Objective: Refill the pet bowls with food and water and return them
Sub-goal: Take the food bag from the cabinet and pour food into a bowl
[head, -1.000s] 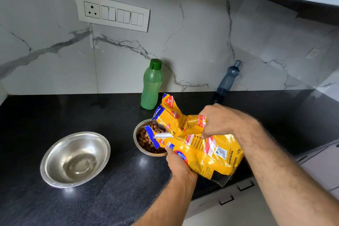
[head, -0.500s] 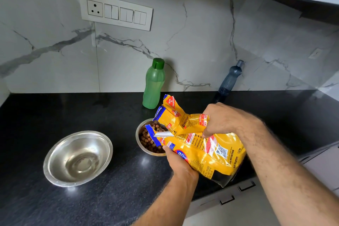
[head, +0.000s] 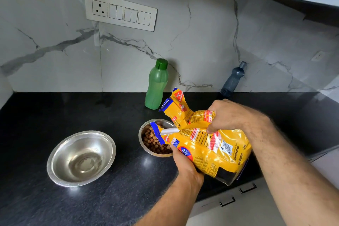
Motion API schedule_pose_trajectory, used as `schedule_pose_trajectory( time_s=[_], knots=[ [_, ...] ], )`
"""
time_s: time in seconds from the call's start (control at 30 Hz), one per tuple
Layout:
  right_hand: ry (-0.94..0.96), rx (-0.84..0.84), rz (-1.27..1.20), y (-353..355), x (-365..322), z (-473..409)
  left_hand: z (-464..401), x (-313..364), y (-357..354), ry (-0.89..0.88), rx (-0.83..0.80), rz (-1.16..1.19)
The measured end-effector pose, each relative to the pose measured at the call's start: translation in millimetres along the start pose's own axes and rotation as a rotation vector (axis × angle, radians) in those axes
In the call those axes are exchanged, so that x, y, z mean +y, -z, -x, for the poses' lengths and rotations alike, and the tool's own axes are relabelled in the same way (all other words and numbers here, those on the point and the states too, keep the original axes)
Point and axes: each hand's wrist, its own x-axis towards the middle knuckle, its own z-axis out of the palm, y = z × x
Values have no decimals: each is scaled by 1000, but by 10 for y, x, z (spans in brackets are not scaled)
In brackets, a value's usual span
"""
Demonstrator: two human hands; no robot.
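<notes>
Food bag: held tilted over the small bowl, its torn mouth lowered to the rim, so that kibble falls inside the bowl and not onto the bench.

Right hand: closed round the gathered neck of the bag. The neck is pinched here, judged to narrow the opening and limit the flow of kibble.

Left hand: placed under the front lower face of the bag, fingers gripping the foil near the mouth. The weight is carried here and the spout is steered.

Small bowl: set on the bench directly below the bag mouth, partly covered by it. Brown kibble is seen inside; the fill level behind the bag cannot be told.

Large bowl: set well apart to the left, upright, kept out of the pouring path. A little clear liquid appears to lie at the bottom; this is not certain. It is judged to be reserved for water.

Green bottle: stood upright with cap on, against the wall just behind the small bowl, within reach for the water step.

Grey bottle: stood at the wall further right, away from the work.

Bench: dark, polished stone; both bowls are kept well back from the front edge.

Progress: feeding step judged under way; watering and return of bowls not yet done.

Caution: the bag should be righted before the hands release the neck.
</notes>
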Motion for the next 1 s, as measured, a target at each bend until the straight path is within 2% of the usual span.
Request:
schedule_pose_trajectory(
  time_s=[0.33, 0.7, 1.0],
  knots=[
    [2, -13, 13, -49, -78, 1, -23, 0, 10, -62, 14, 7],
    [-8, 0, -15, 9, -11, 7, 44, 81, -47, 5, -90, 7],
    [-18, -24, -11, -20, 17, 27, 42, 95, -47, 64, -94, -16]
  ],
)
